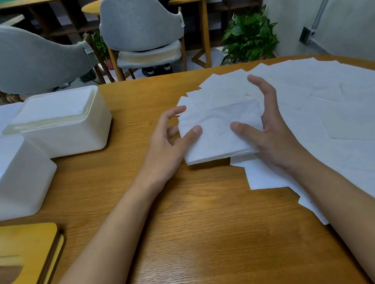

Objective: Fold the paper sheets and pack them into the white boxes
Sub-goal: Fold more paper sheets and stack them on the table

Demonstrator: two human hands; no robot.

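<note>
Left hand (168, 143) and right hand (271, 133) spread at either end of the folded stack (219, 137), thumbs resting on top, fingers lifted clear. Stack in the middle of the desk (189, 231), overlapping the loose sheets (336, 107), well apart from the boxes (69, 137) at left. Probably squaring up before packing: tap edges flush between the palms, then pinch both ends firmly and carry level to keep layers from fanning.

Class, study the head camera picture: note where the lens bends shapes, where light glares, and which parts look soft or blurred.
In the head view the wide lens bows the table edge and stretches the left grey chair; a pale sheen lies on the wood near the bottom; the white box and loose sheets wash out; the wooden lid at lower left looks soft.
</note>
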